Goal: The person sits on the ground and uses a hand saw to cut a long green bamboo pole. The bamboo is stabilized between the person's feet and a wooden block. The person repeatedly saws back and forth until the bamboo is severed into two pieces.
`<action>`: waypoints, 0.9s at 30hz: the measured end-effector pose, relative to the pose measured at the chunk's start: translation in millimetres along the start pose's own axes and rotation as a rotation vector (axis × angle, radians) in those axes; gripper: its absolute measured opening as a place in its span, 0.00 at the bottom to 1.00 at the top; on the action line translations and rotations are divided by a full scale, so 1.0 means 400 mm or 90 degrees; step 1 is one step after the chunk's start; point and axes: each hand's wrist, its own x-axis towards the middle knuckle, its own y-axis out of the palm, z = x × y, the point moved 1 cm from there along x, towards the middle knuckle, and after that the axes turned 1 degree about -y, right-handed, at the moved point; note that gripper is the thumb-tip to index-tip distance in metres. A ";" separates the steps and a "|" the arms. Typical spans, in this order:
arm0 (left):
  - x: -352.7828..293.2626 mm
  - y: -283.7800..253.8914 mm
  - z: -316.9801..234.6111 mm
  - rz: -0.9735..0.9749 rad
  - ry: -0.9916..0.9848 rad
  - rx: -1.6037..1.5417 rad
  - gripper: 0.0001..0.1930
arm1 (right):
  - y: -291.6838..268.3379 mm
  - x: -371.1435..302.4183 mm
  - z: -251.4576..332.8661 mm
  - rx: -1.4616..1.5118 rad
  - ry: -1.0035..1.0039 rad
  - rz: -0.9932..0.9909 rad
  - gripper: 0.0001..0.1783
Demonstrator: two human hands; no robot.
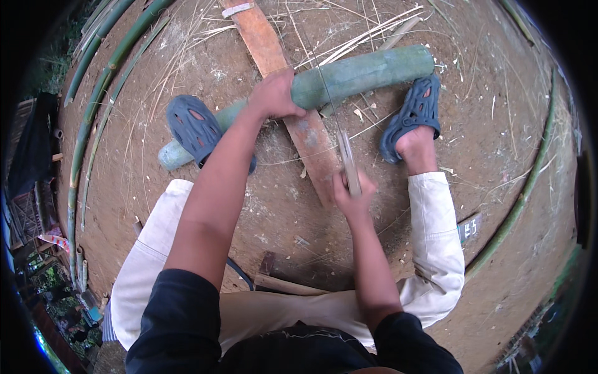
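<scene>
A thick green bamboo pole [367,71] lies across a reddish-brown wooden plank [308,140] on the dirt ground. My left hand [274,95] is wrapped over the pole's middle, just left of a saw [347,159]. My right hand [355,190] is closed around the saw's handle, nearer to my body. The saw's thin blade, seen nearly edge-on, runs away from me across the pole; how deep it sits in the bamboo I cannot tell. My left clog [193,128] rests over the pole's left part, and my right clog [414,112] stands by its right end.
Thin bamboo strips [367,37] and chips lie scattered beyond the pole. Long green bamboo poles [93,118] curve along the left side, and another slim pole [536,168] lies at the right. A piece of wood [289,285] is close to my seat.
</scene>
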 end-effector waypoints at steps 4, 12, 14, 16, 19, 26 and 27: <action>0.002 -0.023 -0.018 0.057 -0.041 -0.013 0.40 | -0.088 -0.130 0.046 0.003 0.081 0.010 0.15; -0.021 -0.001 -0.035 -0.039 -0.004 0.012 0.39 | -0.077 -0.078 0.094 0.040 0.083 0.006 0.12; -0.035 -0.002 -0.034 -0.033 -0.020 0.025 0.39 | -0.021 0.035 0.110 -0.024 0.076 0.049 0.12; -0.022 -0.009 -0.037 0.027 -0.052 0.030 0.39 | 0.026 0.118 0.107 0.001 0.079 0.038 0.13; -0.021 -0.007 -0.017 -0.001 -0.011 0.025 0.39 | 0.043 0.113 0.115 0.025 0.041 0.007 0.13; -0.017 -0.001 -0.026 0.008 -0.037 0.022 0.40 | 0.000 0.037 0.119 -0.007 0.072 0.055 0.05; -0.013 -0.001 -0.019 0.024 -0.036 0.011 0.40 | -0.003 0.029 0.128 -0.016 0.076 0.051 0.05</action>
